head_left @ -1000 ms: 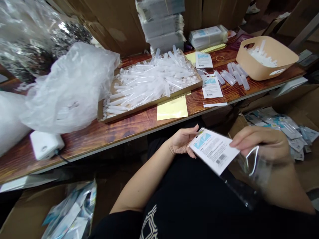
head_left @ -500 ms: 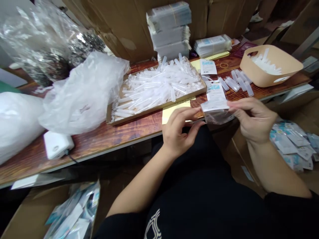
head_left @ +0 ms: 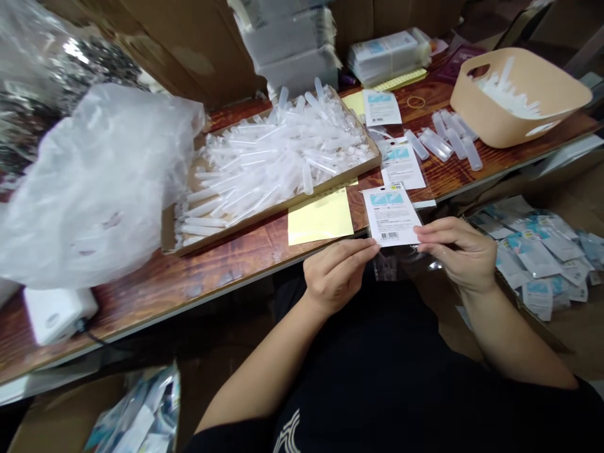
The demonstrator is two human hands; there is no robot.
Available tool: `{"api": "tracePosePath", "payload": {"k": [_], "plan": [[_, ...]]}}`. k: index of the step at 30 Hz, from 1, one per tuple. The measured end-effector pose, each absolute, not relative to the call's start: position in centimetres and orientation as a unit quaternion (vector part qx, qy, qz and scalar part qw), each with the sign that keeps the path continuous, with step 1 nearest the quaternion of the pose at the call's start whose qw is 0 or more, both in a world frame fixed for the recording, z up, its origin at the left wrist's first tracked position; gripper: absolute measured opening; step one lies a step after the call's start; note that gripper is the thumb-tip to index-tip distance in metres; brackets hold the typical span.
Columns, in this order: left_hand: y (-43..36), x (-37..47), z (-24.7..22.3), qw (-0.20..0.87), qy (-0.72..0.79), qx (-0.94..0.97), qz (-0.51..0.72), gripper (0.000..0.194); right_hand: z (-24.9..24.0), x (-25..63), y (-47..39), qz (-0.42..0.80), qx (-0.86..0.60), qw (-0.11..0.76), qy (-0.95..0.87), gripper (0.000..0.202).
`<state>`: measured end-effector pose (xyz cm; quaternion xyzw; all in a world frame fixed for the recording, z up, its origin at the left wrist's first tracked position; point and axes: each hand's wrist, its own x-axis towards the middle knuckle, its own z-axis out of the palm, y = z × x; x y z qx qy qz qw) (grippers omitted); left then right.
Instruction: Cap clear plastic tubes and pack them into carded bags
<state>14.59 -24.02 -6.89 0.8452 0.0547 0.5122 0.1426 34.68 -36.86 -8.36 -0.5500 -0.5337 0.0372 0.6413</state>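
A clear plastic package with a white printed card (head_left: 391, 216) is held flat over the table's front edge, its barcode end towards me. My left hand (head_left: 336, 270) pinches its near left corner, fingers closed. Closed on the right edge of the same package is my right hand (head_left: 457, 250). The clear lower part of the package hangs below the card. Just beyond it lies a second card package (head_left: 403, 165), and a third card (head_left: 381, 108) is farther back. Several translucent plastic tubes (head_left: 443, 145) lie to the right of these cards.
A shallow cardboard tray (head_left: 278, 207) heaped with translucent tubes fills the table's middle. A beige basket (head_left: 500, 119) stands at right. Yellow paper (head_left: 321, 217), a white plastic bag (head_left: 89, 189) and a white device (head_left: 59, 314) are at left. Packed pouches (head_left: 538, 251) lie in a box at lower right.
The package has tilted so its printed card now faces up towards me. My left hand, then with fingers apart beside it, has closed on its corner. The view has shifted closer.
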Motion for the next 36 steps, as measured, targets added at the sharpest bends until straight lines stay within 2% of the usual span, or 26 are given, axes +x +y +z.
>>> {"api": "tracePosePath", "payload": {"k": [7,12,16,21,27,30,36], "plan": [[-24.3,14.1,-7.5,0.246,0.093,0.87,0.416,0.021,-9.2,35.8,-37.8,0.093,-0.592,0.612,-0.516,0.021],[-25.2,14.3,-7.5,0.473,0.169,0.805,0.316,0.001,-9.9,36.3,-38.0,0.169,-0.611,0.613,-0.471,0.02],[-25.5,14.5,-7.7,0.592,0.217,0.732,0.256,0.009,-10.8,36.9,-38.2,0.264,-0.586,0.615,-0.457,0.014],[-25.6,14.4,-7.9,0.622,0.237,0.701,0.256,0.007,-11.5,37.0,-38.4,0.305,-0.578,0.626,-0.426,0.014],[-25.8,14.2,-8.2,0.643,0.276,0.655,0.283,0.008,-11.4,35.2,-37.9,0.326,-0.561,0.696,-0.308,0.022],[-26.3,14.4,-8.6,0.675,0.302,0.602,0.301,0.007,-11.1,34.3,-37.7,0.352,-0.56,0.703,-0.262,0.021],[-27.0,14.9,-8.6,0.68,0.332,0.566,0.326,0.011,-10.8,33.3,-37.3,0.328,-0.575,0.714,-0.229,0.021]]}}
